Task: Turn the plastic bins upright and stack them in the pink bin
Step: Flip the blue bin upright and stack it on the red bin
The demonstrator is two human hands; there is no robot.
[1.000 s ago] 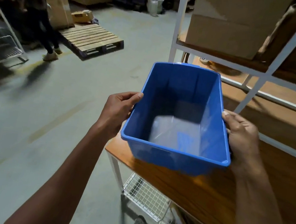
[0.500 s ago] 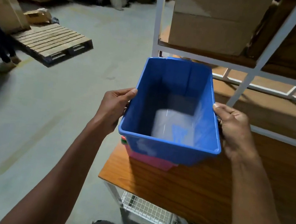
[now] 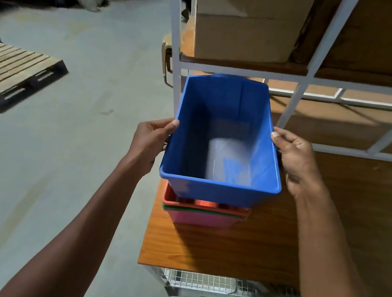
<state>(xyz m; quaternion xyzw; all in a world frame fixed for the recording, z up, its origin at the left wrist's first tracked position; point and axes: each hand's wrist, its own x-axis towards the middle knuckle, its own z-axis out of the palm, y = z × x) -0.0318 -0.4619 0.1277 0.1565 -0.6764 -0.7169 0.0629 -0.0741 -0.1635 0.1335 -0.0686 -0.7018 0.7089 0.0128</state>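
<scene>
My left hand (image 3: 150,139) and right hand (image 3: 297,159) clamp the blue bin (image 3: 225,137) by its long sides, fingers curled under the rim, thumbs on top, holding it upright and open. Just below my fingers sits the pink bin (image 3: 203,219) on the wooden desk (image 3: 213,253), with a green rim and an orange bin (image 3: 173,199) already nested in it; the blue bin hangs over them, whether touching I cannot tell. Beyond my fingers the white shelf frame (image 3: 176,46) crosses close behind the bin's far end, a cardboard box (image 3: 246,23) on its board. Far off to my left lies a wooden pallet (image 3: 10,74) on the floor.
</scene>
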